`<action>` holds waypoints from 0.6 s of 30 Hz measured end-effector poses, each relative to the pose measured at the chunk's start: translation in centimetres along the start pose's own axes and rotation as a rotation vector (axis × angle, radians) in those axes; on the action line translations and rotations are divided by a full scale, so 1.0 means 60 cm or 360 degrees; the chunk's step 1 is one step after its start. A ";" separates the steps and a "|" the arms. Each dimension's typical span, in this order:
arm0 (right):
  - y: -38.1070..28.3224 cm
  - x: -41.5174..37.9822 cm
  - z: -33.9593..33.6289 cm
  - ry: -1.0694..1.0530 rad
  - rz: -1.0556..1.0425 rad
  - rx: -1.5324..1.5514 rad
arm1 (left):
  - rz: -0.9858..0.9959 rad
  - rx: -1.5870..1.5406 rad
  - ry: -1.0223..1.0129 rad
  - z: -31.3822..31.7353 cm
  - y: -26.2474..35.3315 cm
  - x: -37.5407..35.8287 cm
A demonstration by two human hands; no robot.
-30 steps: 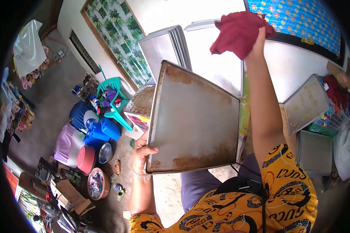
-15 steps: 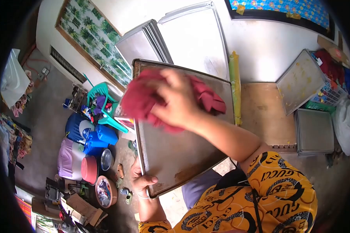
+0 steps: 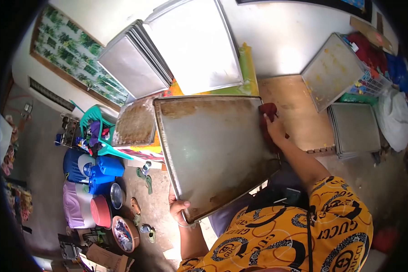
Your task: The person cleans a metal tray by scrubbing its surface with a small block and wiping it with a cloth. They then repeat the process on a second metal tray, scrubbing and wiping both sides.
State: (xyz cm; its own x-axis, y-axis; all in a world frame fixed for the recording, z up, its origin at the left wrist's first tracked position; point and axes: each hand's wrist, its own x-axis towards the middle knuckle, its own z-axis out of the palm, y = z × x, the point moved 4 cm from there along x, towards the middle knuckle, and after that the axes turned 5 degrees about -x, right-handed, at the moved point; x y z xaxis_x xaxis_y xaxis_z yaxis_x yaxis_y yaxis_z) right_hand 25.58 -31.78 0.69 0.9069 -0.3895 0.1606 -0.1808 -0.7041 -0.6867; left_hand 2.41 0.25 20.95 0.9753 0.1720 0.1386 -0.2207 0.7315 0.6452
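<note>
A brown-stained metal baking tray [image 3: 217, 149] is tilted up in front of me. My left hand [image 3: 179, 209] grips its lower left corner, the thumb lying over the rim. At the tray's right edge my right hand [image 3: 274, 130] holds a dark red cloth [image 3: 268, 110] against the rim. Part of the cloth hangs down along that side, and some fingers are hidden by it. Just behind and left of the tray lies another stained tray [image 3: 135, 121] on a table with a colourful cover.
Behind stand a stack of trays [image 3: 133, 65] and a bright large tray [image 3: 195, 45]. More stacked trays [image 3: 356, 129] and a yellow-spotted tray [image 3: 333, 75] are at right. A green chair [image 3: 105, 144], blue jugs [image 3: 110, 166] and basins [image 3: 101, 211] stand left.
My right hand has moved the cloth from the tray's upper face to its right edge, uncovering the surface. The left hand keeps its corner grip. The camera view has shifted.
</note>
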 end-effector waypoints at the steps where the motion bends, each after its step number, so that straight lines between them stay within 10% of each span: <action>1: -0.020 -0.033 -0.015 0.0027 -0.0099 0.0016 | 0.0023 0.0023 0.0046 0.000 -0.003 0.001; 12: -0.337 -0.367 -0.171 -0.0626 -0.2408 0.0653 | -0.0002 0.0141 0.0206 -0.058 -0.043 -0.008; 18: -0.226 -0.251 -0.133 -0.0460 -0.2091 0.0446 | 0.0021 0.0097 0.0155 -0.095 -0.037 -0.024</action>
State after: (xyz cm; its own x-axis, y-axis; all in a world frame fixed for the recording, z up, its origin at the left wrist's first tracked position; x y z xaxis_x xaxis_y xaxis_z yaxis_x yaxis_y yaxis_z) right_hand 11.35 -21.11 13.21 0.4022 0.6249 0.6691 0.9150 -0.2997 -0.2701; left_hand 1.44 2.16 15.02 0.9661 0.2468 0.0754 -0.2295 0.6878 0.6887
